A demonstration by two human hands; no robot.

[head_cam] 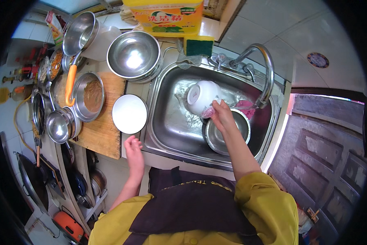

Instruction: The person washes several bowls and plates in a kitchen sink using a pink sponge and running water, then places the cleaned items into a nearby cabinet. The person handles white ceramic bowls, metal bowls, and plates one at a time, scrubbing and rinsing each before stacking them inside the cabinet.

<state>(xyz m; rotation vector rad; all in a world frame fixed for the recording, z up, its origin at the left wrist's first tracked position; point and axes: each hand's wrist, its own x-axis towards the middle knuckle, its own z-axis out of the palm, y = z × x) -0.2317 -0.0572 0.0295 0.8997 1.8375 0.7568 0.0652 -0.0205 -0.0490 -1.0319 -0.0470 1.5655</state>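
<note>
My right hand [224,115] grips the rim of a white bowl [205,93] with a pink flower on its side. The bowl is tipped over the sink [174,122], its foot facing up and left. Below my right forearm a metal bowl [243,128] sits in the basin, partly hidden by the arm. A pink cloth [246,108] lies behind it, near the thin stream from the curved faucet [267,70]. My left hand [133,150] is empty, fingers loosely apart, just in front of a white round dish [130,114] on the counter.
Stacked steel bowls [133,55] stand behind the dish. A wooden cutting board [94,137] holds a metal bowl of brown food [93,96] and an orange-handled pan [70,82]. A sponge [198,46] leans by a yellow detergent jug [168,16] behind the sink. Right of it is a panelled door [318,147].
</note>
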